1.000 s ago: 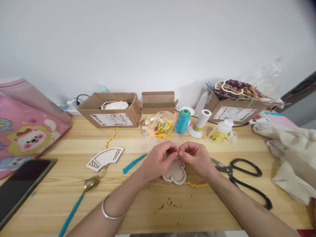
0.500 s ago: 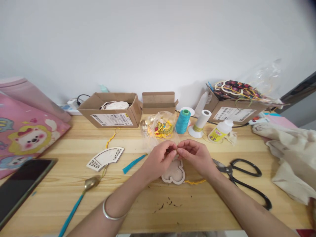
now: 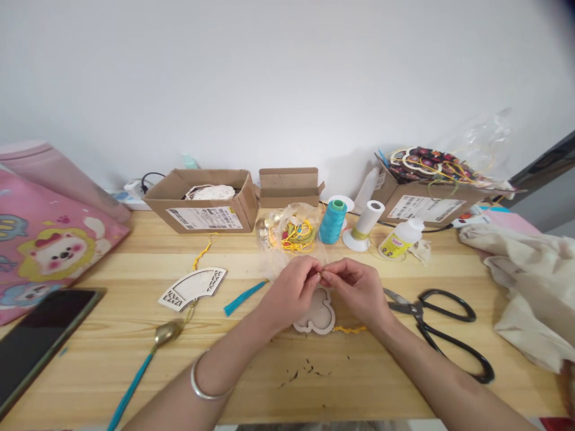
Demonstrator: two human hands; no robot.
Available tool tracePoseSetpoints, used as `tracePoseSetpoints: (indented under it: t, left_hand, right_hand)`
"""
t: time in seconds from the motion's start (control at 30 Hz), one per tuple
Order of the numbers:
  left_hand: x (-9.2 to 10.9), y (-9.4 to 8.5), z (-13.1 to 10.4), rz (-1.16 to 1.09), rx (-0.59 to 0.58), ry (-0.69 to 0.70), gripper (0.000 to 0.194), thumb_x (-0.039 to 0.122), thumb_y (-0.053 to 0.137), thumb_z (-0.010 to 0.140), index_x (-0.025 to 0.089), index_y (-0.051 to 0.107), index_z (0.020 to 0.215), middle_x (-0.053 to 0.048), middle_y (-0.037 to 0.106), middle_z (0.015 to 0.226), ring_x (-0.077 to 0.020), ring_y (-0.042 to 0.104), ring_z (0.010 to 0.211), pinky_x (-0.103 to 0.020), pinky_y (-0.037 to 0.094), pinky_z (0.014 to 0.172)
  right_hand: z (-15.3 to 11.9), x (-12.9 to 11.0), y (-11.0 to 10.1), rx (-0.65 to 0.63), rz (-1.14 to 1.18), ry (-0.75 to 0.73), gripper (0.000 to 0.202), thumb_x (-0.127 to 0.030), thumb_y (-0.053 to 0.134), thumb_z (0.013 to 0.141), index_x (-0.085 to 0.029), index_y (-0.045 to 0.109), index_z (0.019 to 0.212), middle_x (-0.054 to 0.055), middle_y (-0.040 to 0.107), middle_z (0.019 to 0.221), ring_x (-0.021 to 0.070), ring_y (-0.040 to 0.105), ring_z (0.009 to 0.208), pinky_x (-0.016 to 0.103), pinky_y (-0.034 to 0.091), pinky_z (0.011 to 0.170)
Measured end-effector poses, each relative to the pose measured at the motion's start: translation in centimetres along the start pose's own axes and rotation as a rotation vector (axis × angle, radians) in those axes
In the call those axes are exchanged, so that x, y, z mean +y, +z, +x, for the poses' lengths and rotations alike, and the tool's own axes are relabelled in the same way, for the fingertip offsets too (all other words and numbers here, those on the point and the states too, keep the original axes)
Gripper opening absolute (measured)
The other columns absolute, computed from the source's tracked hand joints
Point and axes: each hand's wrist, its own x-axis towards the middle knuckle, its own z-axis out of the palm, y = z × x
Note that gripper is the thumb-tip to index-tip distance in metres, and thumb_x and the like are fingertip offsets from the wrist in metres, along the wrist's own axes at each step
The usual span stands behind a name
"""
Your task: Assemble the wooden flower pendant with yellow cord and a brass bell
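Partly covered, the scalloped frame seemingly lies beneath both hands.

A slim, silver-coloured bangle with a plain, shiny band curves round the left forearm, above the wrist; its underside is hidden. The right forearm is bare as far as it shows, and both the left hand and the right hand are ungloved.

Scissors right of frame, phone far left, thread spool behind.
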Motion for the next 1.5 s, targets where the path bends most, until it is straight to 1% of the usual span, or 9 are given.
tracePoseSetpoints:
  t: [0.3,0.43,0.57,0.7,0.83,0.97,1.17,1.33,1.5]
  left_hand:
    - [-0.1,0.2,-0.1,0.060,0.019,0.067,0.012,0.015,0.036,0.082,0.018,0.047,0.084,-0.005,0.053,0.082,-0.0174,0.048,0.078,-0.030,0.039,0.068]
    - [-0.1,0.2,-0.1,0.074,0.021,0.086,0.012,0.014,0.035,0.082,0.018,0.046,0.083,-0.005,0.053,0.083,-0.0174,0.048,0.079,-0.030,0.039,0.069]
    - [-0.1,0.0,-0.1,0.062,0.045,0.056,0.011,0.015,0.035,0.083,0.018,0.046,0.083,-0.004,0.053,0.082,-0.0167,0.048,0.078,-0.028,0.039,0.069]
    - [-0.1,-0.1,0.0,0.000,0.076,0.027,0.010,0.017,0.037,0.084,0.018,0.046,0.084,-0.003,0.053,0.081,-0.0157,0.049,0.076,-0.027,0.038,0.067]
    - [-0.1,0.0,0.1,-0.092,0.076,-0.026,0.008,0.018,0.039,0.083,0.018,0.047,0.083,-0.002,0.052,0.080,-0.0145,0.048,0.074,-0.026,0.038,0.067]
    - [-0.1,0.0,0.1,-0.254,0.049,-0.098,0.006,0.019,0.040,0.083,0.018,0.046,0.082,0.000,0.049,0.077,-0.0124,0.045,0.070,-0.024,0.038,0.064]
    - [0.1,0.3,0.2,-0.570,-0.016,-0.175,0.006,0.023,0.044,0.081,0.017,0.046,0.079,0.002,0.044,0.073,-0.0098,0.043,0.066,-0.021,0.037,0.060]
    - [0.2,0.2,0.4,-0.665,0.022,-0.173,0.007,0.023,0.049,0.079,0.017,0.048,0.078,0.002,0.044,0.070,-0.0093,0.043,0.065,-0.020,0.036,0.061]
    - [0.2,0.1,0.5,-0.771,0.044,-0.230,0.012,0.027,0.055,0.076,0.016,0.050,0.077,0.002,0.047,0.071,-0.0087,0.043,0.065,-0.020,0.036,0.059]
  right_hand:
    - [-0.2,0.7,0.1,0.005,-0.002,-0.018,0.018,-0.034,0.067,0.065,-0.016,0.062,0.066,0.005,0.065,0.066,0.0151,0.060,0.062,0.030,0.051,0.060]
    - [-0.1,0.7,0.1,0.010,0.023,-0.010,0.020,-0.035,0.068,0.064,-0.017,0.061,0.065,0.004,0.065,0.064,0.0146,0.059,0.060,0.029,0.050,0.059]
    - [0.1,0.2,0.0,-0.026,0.080,0.054,0.023,-0.038,0.068,0.064,-0.016,0.060,0.066,0.002,0.064,0.061,0.0136,0.060,0.058,0.028,0.050,0.059]
    - [0.4,-0.6,-0.4,-0.090,0.194,0.149,0.026,-0.042,0.063,0.068,-0.017,0.062,0.075,0.002,0.066,0.067,0.0137,0.063,0.062,0.029,0.052,0.064]
    - [0.6,-0.6,-0.7,-0.084,0.200,0.173,0.023,-0.039,0.065,0.067,-0.017,0.063,0.073,0.001,0.065,0.067,0.0116,0.061,0.061,0.027,0.051,0.064]
    - [0.7,-0.2,-0.7,-0.072,0.152,0.142,0.018,-0.034,0.067,0.065,-0.017,0.063,0.071,-0.001,0.063,0.064,0.0094,0.057,0.058,0.023,0.048,0.059]
    - [0.7,-0.1,-0.7,-0.093,0.052,0.031,0.013,-0.029,0.067,0.066,-0.017,0.063,0.072,-0.001,0.062,0.069,0.0097,0.055,0.060,0.023,0.046,0.058]
    - [0.6,-0.1,-0.9,-0.096,0.007,-0.070,0.010,-0.025,0.064,0.069,-0.019,0.064,0.077,0.000,0.061,0.075,0.0099,0.056,0.065,0.022,0.047,0.059]
    - [0.6,-0.1,-0.9,-0.105,-0.110,-0.227,0.011,-0.020,0.063,0.071,-0.022,0.065,0.082,0.002,0.060,0.080,0.0122,0.057,0.074,0.022,0.049,0.061]
